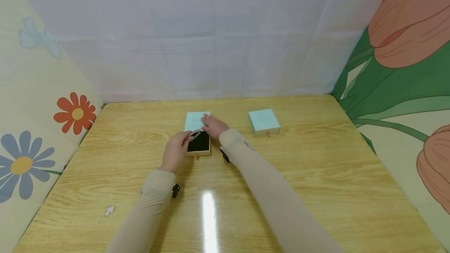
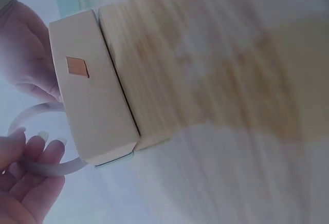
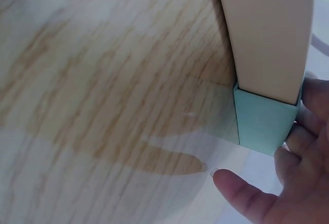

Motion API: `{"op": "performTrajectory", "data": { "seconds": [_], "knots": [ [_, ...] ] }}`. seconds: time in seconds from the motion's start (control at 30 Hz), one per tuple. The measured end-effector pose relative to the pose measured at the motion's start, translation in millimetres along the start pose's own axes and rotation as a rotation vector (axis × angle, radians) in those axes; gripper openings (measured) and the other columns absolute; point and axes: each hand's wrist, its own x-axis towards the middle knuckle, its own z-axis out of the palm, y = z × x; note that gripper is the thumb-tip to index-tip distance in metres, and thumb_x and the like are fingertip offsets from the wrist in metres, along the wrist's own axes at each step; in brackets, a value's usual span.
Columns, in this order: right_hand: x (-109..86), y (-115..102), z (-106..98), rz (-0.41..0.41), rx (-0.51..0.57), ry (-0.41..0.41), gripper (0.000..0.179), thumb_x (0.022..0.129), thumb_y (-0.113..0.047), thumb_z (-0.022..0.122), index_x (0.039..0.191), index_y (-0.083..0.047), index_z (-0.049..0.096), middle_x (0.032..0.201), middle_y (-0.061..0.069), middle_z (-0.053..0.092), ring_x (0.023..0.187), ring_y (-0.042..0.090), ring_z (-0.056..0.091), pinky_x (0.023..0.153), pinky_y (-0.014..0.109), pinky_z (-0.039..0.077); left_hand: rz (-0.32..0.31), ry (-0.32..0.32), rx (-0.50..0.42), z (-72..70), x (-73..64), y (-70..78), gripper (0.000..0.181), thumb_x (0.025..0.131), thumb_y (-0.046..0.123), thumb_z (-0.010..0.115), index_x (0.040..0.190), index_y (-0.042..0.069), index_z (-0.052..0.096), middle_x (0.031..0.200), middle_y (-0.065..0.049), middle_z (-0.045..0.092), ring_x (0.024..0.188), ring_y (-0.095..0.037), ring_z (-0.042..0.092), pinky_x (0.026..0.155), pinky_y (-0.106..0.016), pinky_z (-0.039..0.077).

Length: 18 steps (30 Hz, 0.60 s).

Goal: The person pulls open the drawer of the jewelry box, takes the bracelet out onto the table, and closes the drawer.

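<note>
My left hand (image 1: pixel 174 151) pinches a pale grey bangle (image 1: pixel 195 134) between thumb and fingers, over a box's pulled-out drawer. This cream drawer (image 1: pixel 199 153) has a black lining (image 1: pixel 199 142) and a small brown tab (image 2: pixel 77 67) on its front. Its back end sits in a light blue sleeve (image 1: pixel 194 120). My right hand (image 1: pixel 215 126) rests at the sleeve's right side, fingers against it. In the right wrist view, its thumb (image 3: pixel 244 193) stands apart from the sleeve. The bangle's ring is partly hidden behind the drawer front in the left wrist view.
A second light blue box (image 1: pixel 264 121) stands to the right on the wooden table (image 1: pixel 316 175), its drawer pushed in. A small whitish patch (image 1: pixel 109 210) shows at the table's front left. A white cloth (image 1: pixel 218 50) hangs behind, and flower-patterned panels (image 1: pixel 404 100) flank the sides.
</note>
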Motion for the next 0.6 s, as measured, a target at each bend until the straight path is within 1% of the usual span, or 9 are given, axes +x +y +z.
{"op": "performTrajectory", "data": {
  "seconds": [0.2, 0.4, 0.43, 0.5, 0.6],
  "knots": [
    [0.0, 0.0, 0.6, 0.009, -0.003, 0.001, 0.051, 0.107, -0.028, 0.036, 0.153, -0.008, 0.026, 0.161, 0.008, 0.013, 0.148, 0.025, 0.007, 0.118, 0.034, 0.012, -0.108, 0.063, -0.082, 0.6, 0.4, 0.4, 0.019, 0.089, -0.004, 0.065, 0.106, -0.013, 0.068, 0.099, -0.028, 0.068, 0.094, -0.042, 0.065, 0.084, -0.050, 0.053],
    [-0.3, -0.2, 0.0, 0.005, -0.011, 0.004, 0.051, 0.107, -0.028, 0.037, 0.153, -0.008, 0.026, 0.161, 0.008, 0.014, 0.148, 0.025, 0.007, 0.118, 0.034, 0.013, -0.244, 0.094, -0.187, 1.2, 0.7, 2.3, 0.021, 0.091, -0.004, 0.064, 0.109, -0.014, 0.066, 0.102, -0.029, 0.067, 0.095, -0.040, 0.065, 0.081, -0.048, 0.055],
    [-0.4, -0.2, -0.1, 0.003, -0.013, 0.004, 0.051, 0.107, -0.028, 0.037, 0.153, -0.008, 0.027, 0.161, 0.008, 0.014, 0.148, 0.025, 0.007, 0.118, 0.034, 0.013, -0.273, 0.099, -0.208, 1.4, 0.8, 2.7, 0.022, 0.091, -0.004, 0.064, 0.109, -0.014, 0.066, 0.102, -0.029, 0.067, 0.095, -0.040, 0.066, 0.081, -0.046, 0.055],
    [-0.4, -0.3, -0.3, 0.001, -0.014, 0.003, 0.052, 0.107, -0.029, 0.037, 0.153, -0.009, 0.026, 0.161, 0.008, 0.014, 0.148, 0.025, 0.007, 0.118, 0.033, 0.012, -0.331, 0.106, -0.252, 1.9, 1.5, 3.5, 0.022, 0.092, -0.003, 0.063, 0.110, -0.015, 0.066, 0.101, -0.029, 0.068, 0.094, -0.038, 0.066, 0.078, -0.038, 0.056],
    [0.1, -0.5, -0.3, 0.000, -0.012, 0.006, 0.051, 0.107, -0.028, 0.036, 0.153, -0.008, 0.027, 0.161, 0.008, 0.014, 0.148, 0.025, 0.007, 0.118, 0.033, 0.012, -0.434, 0.119, -0.336, 2.1, 2.8, 4.3, 0.023, 0.093, -0.002, 0.062, 0.112, -0.014, 0.065, 0.096, -0.028, 0.068, 0.088, -0.037, 0.067, 0.064, -0.021, 0.053]
  ]
}}
